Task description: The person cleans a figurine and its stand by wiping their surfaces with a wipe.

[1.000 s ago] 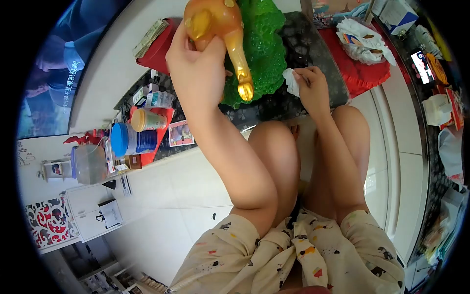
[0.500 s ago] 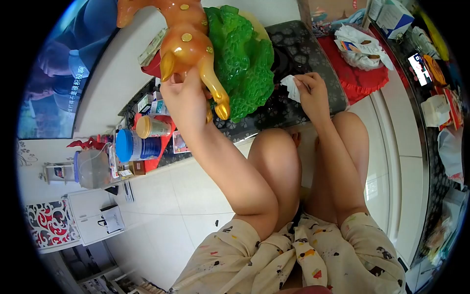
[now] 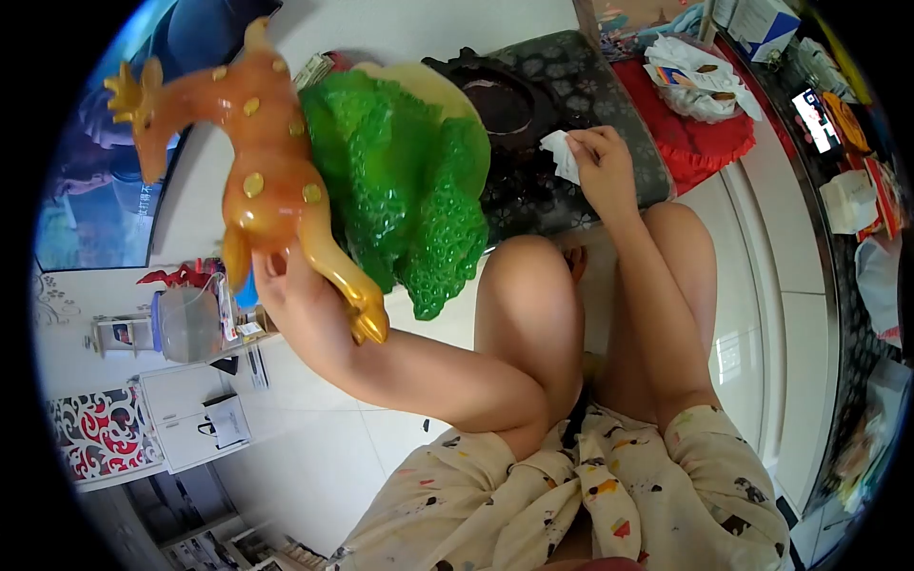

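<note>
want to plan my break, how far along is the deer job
Looks done: the deer and green piece are off the stand. In hand: the left hand grips the deer, the right hand a tissue. Left: the stand's recess is unfilled, the tissue isn't on the deer; what more remains, I can't tell.

The fingers of the left hand (image 3: 300,305) are mostly hidden behind the deer figurine (image 3: 271,181). Its green part (image 3: 400,181) covers the tabletop's (image 3: 619,100) left end and overlaps the dark stand (image 3: 519,105). The right hand (image 3: 605,171) hides some of the white tissue (image 3: 562,155). The blue lid (image 3: 248,291) is mostly covered. The deer's head blocks part of the television (image 3: 90,205), which the round border cuts off. The phone's (image 3: 815,121) display is too small to read.
</note>
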Motion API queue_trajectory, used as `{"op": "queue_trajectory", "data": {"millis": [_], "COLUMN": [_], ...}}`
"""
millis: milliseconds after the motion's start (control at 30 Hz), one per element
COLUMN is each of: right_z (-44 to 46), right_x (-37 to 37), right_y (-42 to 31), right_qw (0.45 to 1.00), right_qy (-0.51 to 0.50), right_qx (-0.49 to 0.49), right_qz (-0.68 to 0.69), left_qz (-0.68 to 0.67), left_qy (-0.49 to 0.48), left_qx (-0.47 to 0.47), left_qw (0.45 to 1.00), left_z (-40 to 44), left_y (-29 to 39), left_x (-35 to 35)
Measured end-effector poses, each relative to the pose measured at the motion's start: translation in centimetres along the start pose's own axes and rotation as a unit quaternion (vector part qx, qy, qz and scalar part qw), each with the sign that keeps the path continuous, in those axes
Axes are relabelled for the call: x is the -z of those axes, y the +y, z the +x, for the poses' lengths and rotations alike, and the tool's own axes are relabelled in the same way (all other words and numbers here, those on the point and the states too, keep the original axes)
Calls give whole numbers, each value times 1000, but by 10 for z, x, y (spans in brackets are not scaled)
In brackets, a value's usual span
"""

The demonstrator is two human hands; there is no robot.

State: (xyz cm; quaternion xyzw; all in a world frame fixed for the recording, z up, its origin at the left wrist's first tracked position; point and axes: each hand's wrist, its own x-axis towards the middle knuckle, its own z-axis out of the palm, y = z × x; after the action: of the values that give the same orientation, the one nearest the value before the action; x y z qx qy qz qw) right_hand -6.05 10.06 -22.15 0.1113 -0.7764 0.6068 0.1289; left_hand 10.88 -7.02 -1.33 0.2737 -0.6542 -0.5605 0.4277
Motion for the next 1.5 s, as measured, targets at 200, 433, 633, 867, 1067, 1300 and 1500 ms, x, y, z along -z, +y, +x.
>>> {"op": "queue_trajectory", "data": {"millis": [200,433,633,867,1067,1300,1500], "right_z": [1,2,1,2,-6,-9,-14], "right_x": [1,-2,0,8,11,2,-3], "right_y": [4,9,10,16,21,31,29], "right_qw": [1000,1000,999,997,990,988,988], "right_qy": [1,1,-2,-10,-9,-7,-19], "right_qx": [8,9,20,21,36,24,18], "right_qz": [-6,-5,-35,-79,-135,-149,-155], "left_qz": [-52,-52,23,27,19,89,100], "left_qy": [27,14,20,41,27,-37,-96], "left_qx": [15,23,67,57,75,90,86], "left_qw": [998,998,997,997,997,991,987], "left_z": [-13,-4,-7,-3,1,3,-9], "left_y": [-41,-59,-60,-62,-59,-64,-62], "left_x": [21,28,29,28,29,40,33]}}
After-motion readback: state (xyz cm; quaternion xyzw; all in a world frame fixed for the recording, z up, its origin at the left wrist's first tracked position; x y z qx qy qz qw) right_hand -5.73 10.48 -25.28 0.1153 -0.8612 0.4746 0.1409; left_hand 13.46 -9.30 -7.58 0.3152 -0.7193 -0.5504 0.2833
